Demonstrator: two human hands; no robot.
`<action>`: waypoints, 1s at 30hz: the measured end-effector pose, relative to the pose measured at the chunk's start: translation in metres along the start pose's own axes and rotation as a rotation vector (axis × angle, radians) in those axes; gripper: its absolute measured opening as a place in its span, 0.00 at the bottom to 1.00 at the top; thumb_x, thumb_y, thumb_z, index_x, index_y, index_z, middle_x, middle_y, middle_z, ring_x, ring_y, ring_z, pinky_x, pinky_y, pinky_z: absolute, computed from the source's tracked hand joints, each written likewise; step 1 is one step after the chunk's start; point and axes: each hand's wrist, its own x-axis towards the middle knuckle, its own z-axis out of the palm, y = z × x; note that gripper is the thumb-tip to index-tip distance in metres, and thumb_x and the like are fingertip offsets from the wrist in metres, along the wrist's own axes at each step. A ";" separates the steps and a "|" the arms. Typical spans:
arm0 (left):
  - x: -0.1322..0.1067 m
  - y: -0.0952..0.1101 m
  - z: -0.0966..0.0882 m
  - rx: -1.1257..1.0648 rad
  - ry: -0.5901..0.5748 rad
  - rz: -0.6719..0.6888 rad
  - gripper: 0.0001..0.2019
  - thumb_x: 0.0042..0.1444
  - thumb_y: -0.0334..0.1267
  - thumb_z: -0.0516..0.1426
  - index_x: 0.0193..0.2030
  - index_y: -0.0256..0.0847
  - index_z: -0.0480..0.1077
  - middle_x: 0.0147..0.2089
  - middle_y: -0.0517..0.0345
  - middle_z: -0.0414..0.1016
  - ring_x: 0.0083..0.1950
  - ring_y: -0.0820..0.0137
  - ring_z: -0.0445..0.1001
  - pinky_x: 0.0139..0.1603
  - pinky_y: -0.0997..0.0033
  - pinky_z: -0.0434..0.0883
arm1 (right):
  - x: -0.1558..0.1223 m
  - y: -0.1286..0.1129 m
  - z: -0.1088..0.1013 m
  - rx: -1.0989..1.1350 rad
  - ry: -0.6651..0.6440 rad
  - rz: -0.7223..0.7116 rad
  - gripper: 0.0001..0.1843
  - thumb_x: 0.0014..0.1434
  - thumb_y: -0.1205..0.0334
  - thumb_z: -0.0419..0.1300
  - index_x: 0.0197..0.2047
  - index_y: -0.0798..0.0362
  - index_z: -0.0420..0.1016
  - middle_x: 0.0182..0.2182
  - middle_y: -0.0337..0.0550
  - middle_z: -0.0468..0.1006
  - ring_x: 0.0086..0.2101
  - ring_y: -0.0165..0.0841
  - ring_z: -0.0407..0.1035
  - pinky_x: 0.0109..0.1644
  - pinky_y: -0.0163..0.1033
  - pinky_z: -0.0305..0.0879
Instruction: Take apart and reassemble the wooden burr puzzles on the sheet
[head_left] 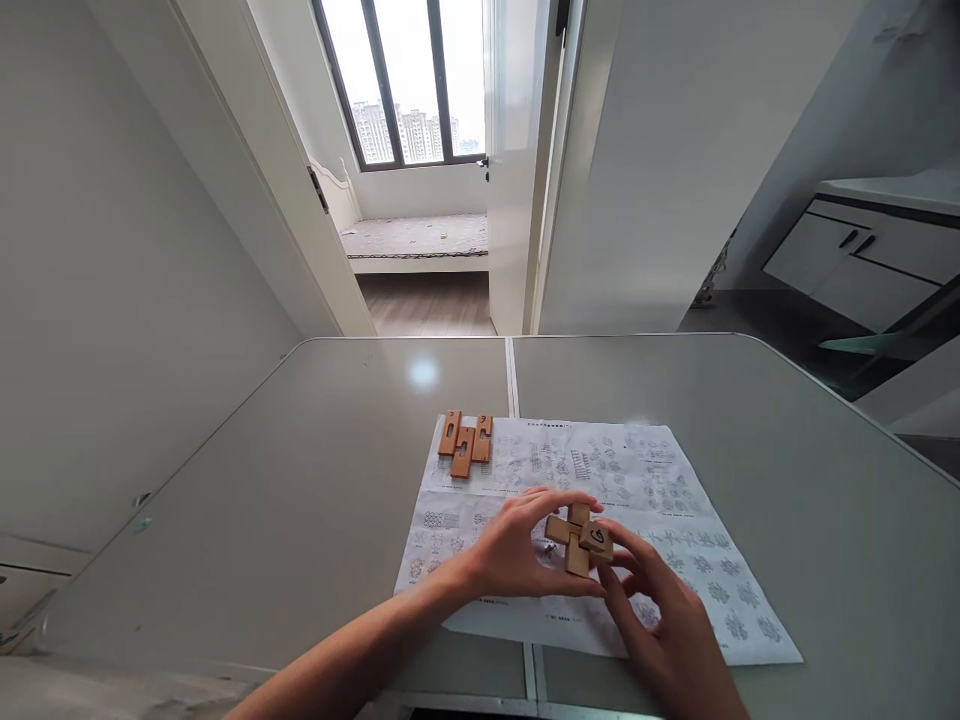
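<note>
A small wooden interlocking puzzle (575, 538) of pale blocks crossing one another is held over the printed sheet. My left hand (517, 545) grips it from the left, fingers at its far end and thumb along its near end. From the right, my right hand (656, 600) pinches the block with a dark mark on its end, thumb below and fingers at the side. Both hands are closed on the puzzle, and parts of the right fingers are hidden behind it. Three flat reddish-brown wooden pieces (463, 452) with cut-outs and dark marks lie at the sheet's far left corner.
The creased paper sheet (600, 470) with rows of small diagrams lies on a grey table (360, 450) with a pale seam down its middle. Beyond the table, an open door (517, 150) shows a bed (416, 237) under a window. White cabinets (862, 245) stand at right.
</note>
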 end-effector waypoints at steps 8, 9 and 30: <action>0.000 -0.004 0.000 0.029 -0.117 -0.051 0.38 0.44 0.55 0.73 0.62 0.49 0.73 0.58 0.53 0.80 0.60 0.56 0.77 0.69 0.56 0.65 | -0.001 0.011 -0.008 -0.022 -0.049 -0.023 0.21 0.68 0.43 0.60 0.57 0.44 0.76 0.34 0.41 0.83 0.29 0.35 0.79 0.26 0.33 0.74; 0.000 -0.004 0.000 0.030 -0.128 -0.056 0.38 0.44 0.55 0.73 0.63 0.49 0.73 0.59 0.52 0.80 0.60 0.56 0.77 0.69 0.56 0.64 | -0.001 0.013 -0.009 -0.024 -0.055 -0.037 0.20 0.69 0.44 0.60 0.57 0.44 0.76 0.34 0.41 0.83 0.29 0.35 0.79 0.27 0.33 0.74; 0.000 -0.003 0.000 0.093 -0.206 -0.038 0.37 0.48 0.54 0.72 0.64 0.46 0.70 0.54 0.53 0.81 0.54 0.60 0.78 0.66 0.59 0.66 | -0.003 -0.003 -0.002 0.022 -0.042 -0.017 0.21 0.73 0.43 0.50 0.53 0.47 0.75 0.49 0.50 0.82 0.20 0.29 0.72 0.22 0.32 0.69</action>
